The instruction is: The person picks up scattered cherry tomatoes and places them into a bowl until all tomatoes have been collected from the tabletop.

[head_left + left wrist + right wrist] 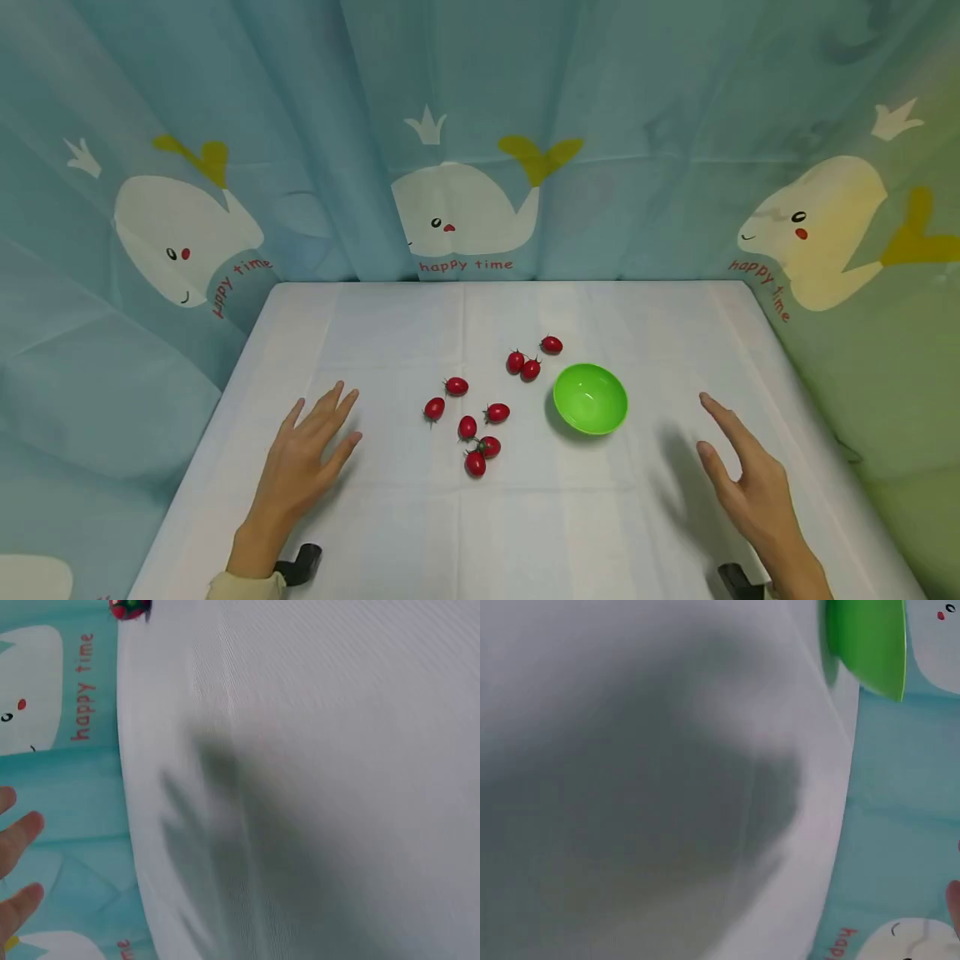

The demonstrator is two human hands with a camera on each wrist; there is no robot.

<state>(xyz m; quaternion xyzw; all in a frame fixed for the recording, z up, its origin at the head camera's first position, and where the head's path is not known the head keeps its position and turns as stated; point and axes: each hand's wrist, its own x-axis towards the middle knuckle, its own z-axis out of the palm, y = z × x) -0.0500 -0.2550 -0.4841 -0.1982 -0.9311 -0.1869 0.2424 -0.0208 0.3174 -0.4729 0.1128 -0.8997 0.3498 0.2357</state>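
Note:
In the head view several small red cherry tomatoes (467,427) lie scattered over the middle of the white table. To their right stands a green bowl (590,400) with nothing in it. My left hand (306,458) hovers left of the tomatoes, fingers spread and holding nothing. On the far right my right hand (753,483) is held above the cloth, thumb apart from the fingers, also without anything in it. The left wrist view catches one tomato (129,607) at its top edge and some fingertips. Part of the bowl (870,645) shows in the right wrist view.
A white cloth covers the table (360,325). Behind it and along both sides hangs a blue-green curtain (300,83) printed with whales. Each wrist wears a black device, such as the left one's wrist camera (302,565).

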